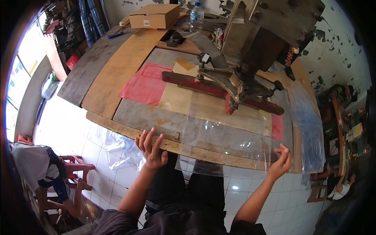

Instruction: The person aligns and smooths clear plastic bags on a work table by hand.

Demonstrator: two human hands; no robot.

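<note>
Spread over the front edge of the table is a clear plastic sheet [219,150], its near side hanging past the wood. My right hand [280,163] is closed at the sheet's right edge, thumb and fingers bent together on it. To the left of the sheet, my left hand [152,149] has its fingers stretched and apart, over the wooden table edge, holding nothing. Beyond the sheet, a press machine [250,74] carries a long red bar [211,88] above a cream board [176,100] with red sheeting [145,84] at its left end.
A stack of clear plastic [307,129] lies at the table's right side. At the back are a cardboard box [152,16] and a water bottle [196,17]. Loose plastic [123,150] lies on the floor at left. A person [51,176] sits at lower left, another [340,190] at far right.
</note>
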